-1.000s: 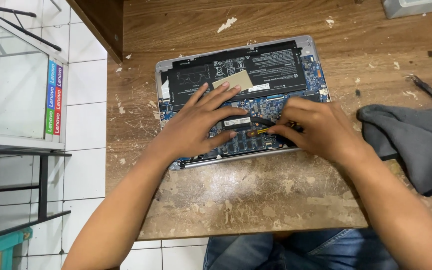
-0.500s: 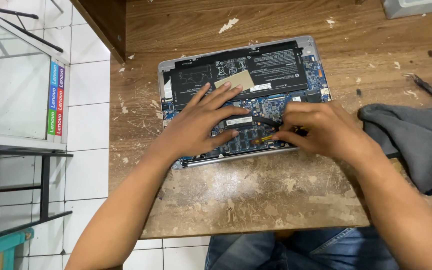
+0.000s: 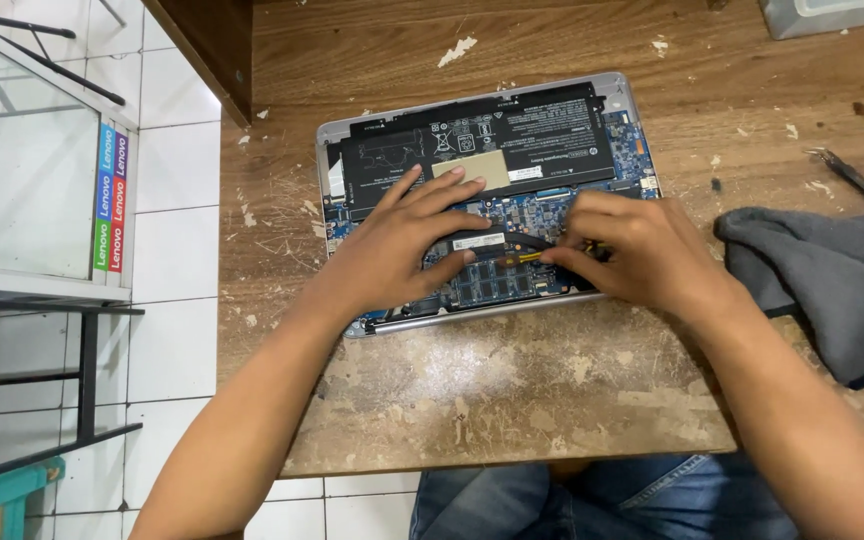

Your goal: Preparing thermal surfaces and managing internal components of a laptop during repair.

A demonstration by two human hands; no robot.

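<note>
The opened laptop (image 3: 482, 190) lies bottom-up toward the far left of the wooden bench (image 3: 512, 400), its near edge well back from the bench's front lip, so a broad strip of worn, scuffed wood lies bare in front of it. Its left side sits near the bench's left edge, beyond which the white tiled floor (image 3: 167, 240) drops away.

The left hand (image 3: 402, 245) rests flat on the blue circuit board (image 3: 497, 280), fingers spread apart and gripping nothing, fingertips reaching the black battery (image 3: 532, 135). The right hand (image 3: 632, 250) is pinched together on a thin yellow-and-black tool (image 3: 527, 257) (its tip lies on the board between the two hands).

To the right, a crumpled grey cloth (image 3: 832, 280) lies just beside the right wrist and crowds that side. A slim dark tool (image 3: 852, 178) lies past the cloth near the right border. A dark wooden board (image 3: 207, 45) stands at the bench's far left corner. Paint flecks dot the wood. A glass-topped metal shelf (image 3: 32, 180) stands on the floor to the left, apart from the bench.
</note>
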